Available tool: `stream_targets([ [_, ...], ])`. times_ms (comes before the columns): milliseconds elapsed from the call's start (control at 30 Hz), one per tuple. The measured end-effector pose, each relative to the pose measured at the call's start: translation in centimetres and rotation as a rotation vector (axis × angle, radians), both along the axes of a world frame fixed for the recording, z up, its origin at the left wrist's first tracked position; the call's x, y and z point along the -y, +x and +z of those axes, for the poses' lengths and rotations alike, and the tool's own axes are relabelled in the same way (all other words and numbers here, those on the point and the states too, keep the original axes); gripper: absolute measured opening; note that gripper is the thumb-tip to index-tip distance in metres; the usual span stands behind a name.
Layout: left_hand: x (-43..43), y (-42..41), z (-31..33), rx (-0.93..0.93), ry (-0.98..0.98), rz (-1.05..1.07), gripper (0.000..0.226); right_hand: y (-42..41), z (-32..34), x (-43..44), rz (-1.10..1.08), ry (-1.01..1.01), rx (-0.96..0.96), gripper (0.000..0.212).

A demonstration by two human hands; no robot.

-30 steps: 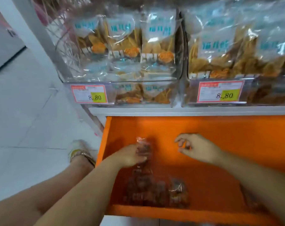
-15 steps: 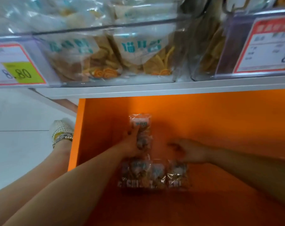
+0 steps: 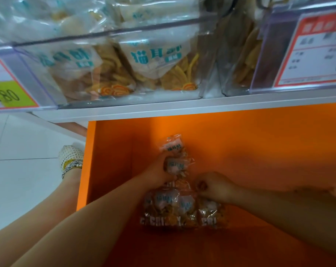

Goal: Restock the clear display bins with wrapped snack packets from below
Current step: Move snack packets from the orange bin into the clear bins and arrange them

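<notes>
While two snack packets [image 3: 174,163] sit gripped in the L hand [image 3: 159,171], more packets [image 3: 169,207] lie just below on the orange drawer [image 3: 259,151] bottom. R hand [image 3: 216,186] is curled at one packet's top; can't tell if it's gripping. Above: white shelf [image 3: 182,108] w/ stocked clear bins [image 3: 124,74] and price tags [image 3: 9,93]. White tile floor [image 3: 18,180] to the left.

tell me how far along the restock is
Done: the clear plastic display bin looks well stocked. In hand: left grip holds two clear-wrapped snack packets in the orange drawer; right grip pinches a third packet. Left: the row of packets beside it, nothing lifted yet.
</notes>
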State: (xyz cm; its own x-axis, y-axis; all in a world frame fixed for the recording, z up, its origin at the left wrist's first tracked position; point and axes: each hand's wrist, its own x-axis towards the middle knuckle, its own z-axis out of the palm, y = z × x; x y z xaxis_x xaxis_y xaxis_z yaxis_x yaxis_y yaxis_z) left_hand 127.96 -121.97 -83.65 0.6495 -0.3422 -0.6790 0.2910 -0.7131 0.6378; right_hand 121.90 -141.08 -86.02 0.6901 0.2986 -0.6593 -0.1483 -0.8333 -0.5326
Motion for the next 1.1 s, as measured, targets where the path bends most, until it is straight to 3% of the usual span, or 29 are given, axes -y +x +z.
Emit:
stream_targets([
  [333, 0.8, 0.6, 1.7, 0.093, 0.027, 0.111, 0.043, 1.5, 2.8, 2.6, 0.119, -0.063, 0.055, 0.017],
  [567, 0.3, 1.3, 7.5, 0.291, 0.133, -0.146, 0.036, 1.9, 8.4, 4.4, 0.217, -0.234, 0.274, 0.016],
  [867, -1.2, -2.2, 19.0, 0.679, 0.285, -0.601, 0.04, -0.7, 18.4, 4.5, 0.121, -0.33, 0.553, 0.017],
  [1100, -3.6, -5.9, 30.9, 0.998, 0.234, -0.583, 0.031, -3.0, 31.3, 3.4, 0.136, -0.27, 0.783, 0.01],
])
